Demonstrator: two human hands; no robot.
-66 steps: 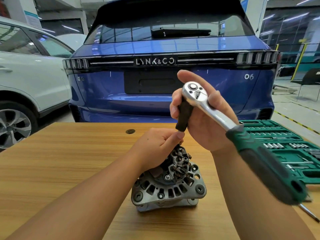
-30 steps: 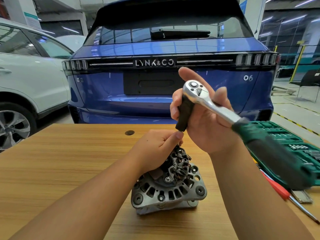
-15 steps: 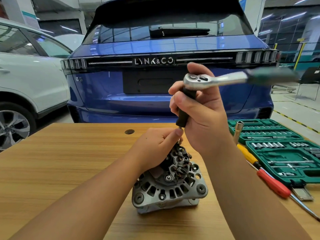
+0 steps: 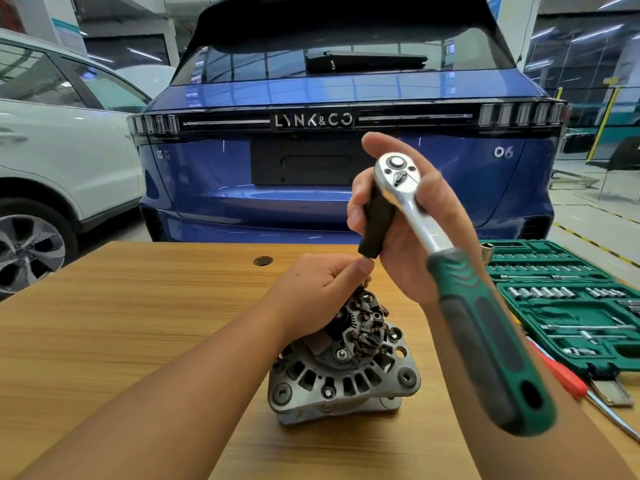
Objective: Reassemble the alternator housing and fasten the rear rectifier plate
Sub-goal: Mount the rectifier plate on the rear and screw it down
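Evidently left hand [image 4: 320, 289] hides the socket tip.

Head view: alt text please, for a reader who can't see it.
A right hand holds a ratchet with a black socket above an alternator on a wooden table; the left hand steadies its tip.
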